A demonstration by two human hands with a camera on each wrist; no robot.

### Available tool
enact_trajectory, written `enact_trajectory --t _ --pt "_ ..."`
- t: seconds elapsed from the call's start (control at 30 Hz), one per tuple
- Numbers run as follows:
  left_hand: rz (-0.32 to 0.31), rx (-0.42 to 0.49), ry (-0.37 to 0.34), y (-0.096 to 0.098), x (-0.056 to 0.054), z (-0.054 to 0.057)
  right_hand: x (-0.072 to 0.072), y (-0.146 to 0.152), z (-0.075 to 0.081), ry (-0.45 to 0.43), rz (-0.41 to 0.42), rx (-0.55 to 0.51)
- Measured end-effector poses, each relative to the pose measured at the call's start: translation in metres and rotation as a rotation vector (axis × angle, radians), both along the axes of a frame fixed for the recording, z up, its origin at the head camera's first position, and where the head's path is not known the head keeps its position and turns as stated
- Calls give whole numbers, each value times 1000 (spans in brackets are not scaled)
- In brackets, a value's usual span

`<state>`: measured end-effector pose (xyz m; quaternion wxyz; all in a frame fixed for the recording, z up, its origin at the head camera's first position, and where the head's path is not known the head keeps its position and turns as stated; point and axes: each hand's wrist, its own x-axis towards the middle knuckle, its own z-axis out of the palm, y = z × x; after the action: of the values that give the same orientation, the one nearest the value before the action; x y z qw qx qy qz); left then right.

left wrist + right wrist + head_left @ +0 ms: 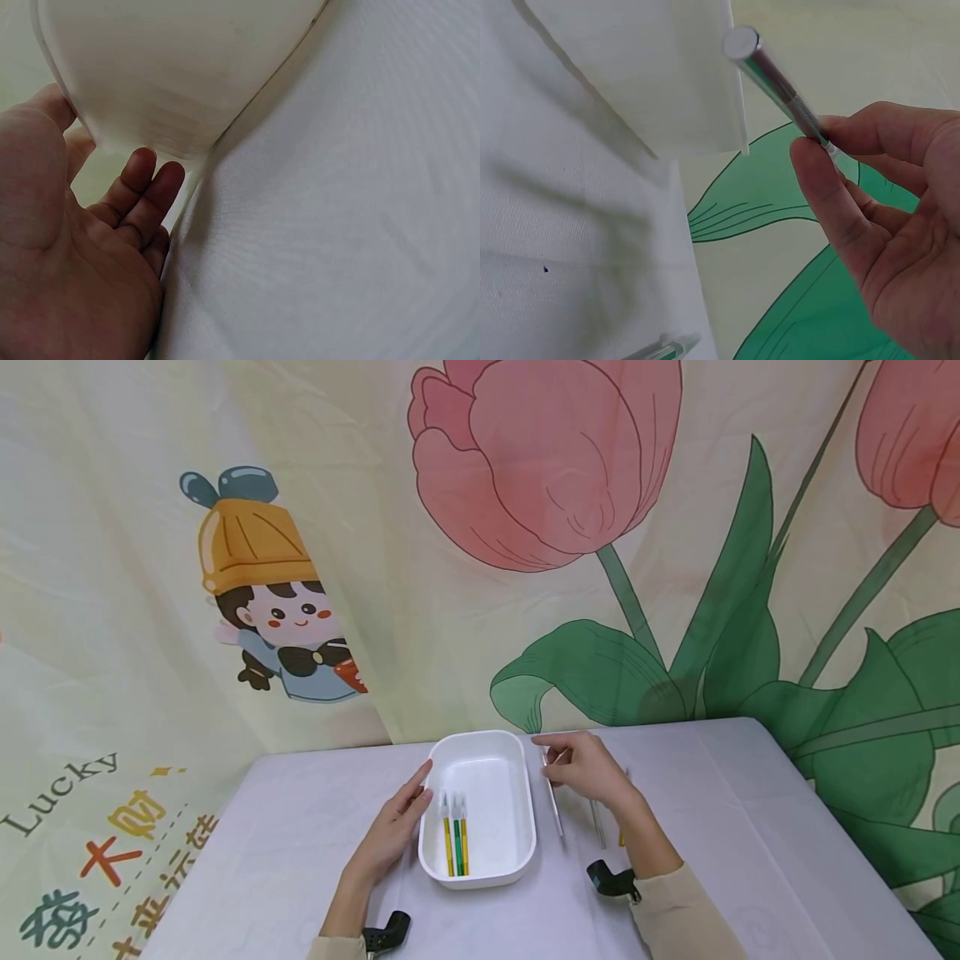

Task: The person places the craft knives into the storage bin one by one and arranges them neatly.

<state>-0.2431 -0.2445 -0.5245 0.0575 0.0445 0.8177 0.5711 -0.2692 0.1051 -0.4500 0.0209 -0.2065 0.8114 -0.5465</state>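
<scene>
My left hand (pixel 392 829) is at the left side of a white tray (pixel 504 870), its thumb reaching over the rim and other fingers along the outer wall. Inside the tray several craft knives (pixel 457 843) with yellow or green handles and clear caps lie side by side at the lower left. Right of the tray, my right hand (pixel 587 768) pinches a silver craft knife (pixel 780 86) between thumb and fingers. It hangs tilted, its flat handle end pointing down toward me, and the fingers hide its other end.
On the purple-white tablecloth (pixel 765 860), another silver knife (pixel 597 827) lies under the right hand. Beside it, a yellow-handled one (pixel 622 837) is partly hidden by the forearm. A printed curtain (pixel 450 652) hangs behind the table's far edge.
</scene>
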Motion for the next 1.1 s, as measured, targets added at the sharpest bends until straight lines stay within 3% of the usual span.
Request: enact_trajectory --t 0.8,1.1 --pt "5 -6 3 -1 1 1 10 -32 11 8 -112 -24" --pt "1 -5 10 -1 1 1 14 -44 12 53 -147 -2"
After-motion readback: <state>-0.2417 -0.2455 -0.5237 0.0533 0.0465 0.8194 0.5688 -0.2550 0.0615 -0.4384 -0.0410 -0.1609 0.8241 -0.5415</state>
